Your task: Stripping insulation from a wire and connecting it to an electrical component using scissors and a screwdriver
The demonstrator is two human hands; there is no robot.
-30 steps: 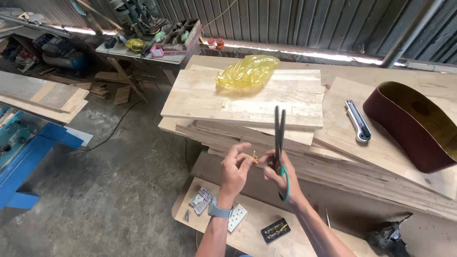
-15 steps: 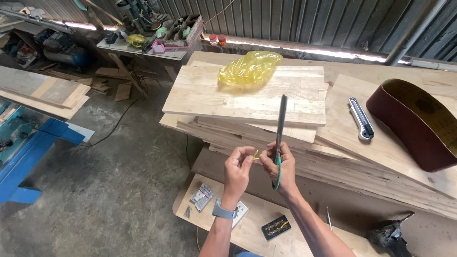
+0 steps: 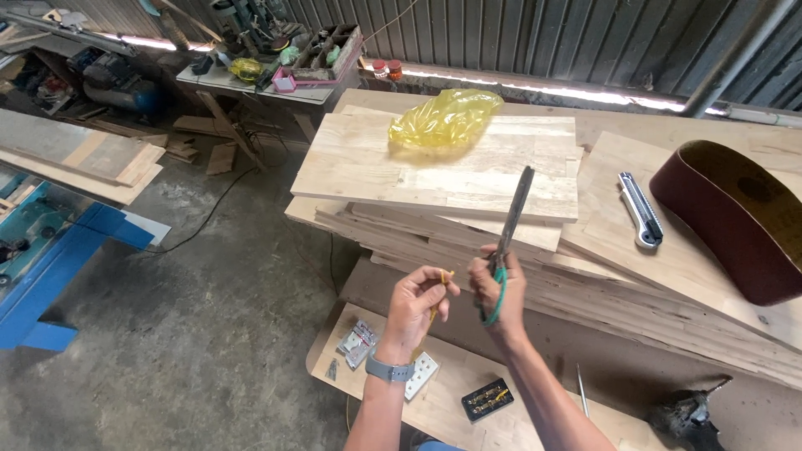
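Long dark steel scissors with green handle loops (image 3: 506, 250) stand blades-up and closed in the right hand (image 3: 494, 294), fingers clenched through the loops; stiff and light, I'd judge. The left hand (image 3: 418, 305) pinches a small yellow piece (image 3: 445, 276). Beyond lie stacked pale wooden boards (image 3: 434, 179).

A woodworking workshop: stacked pale wooden boards (image 3: 434, 171), a corrugated grey metal wall (image 3: 535, 38), a cluttered tool bench (image 3: 267, 71), and a dusty concrete floor (image 3: 184, 334).
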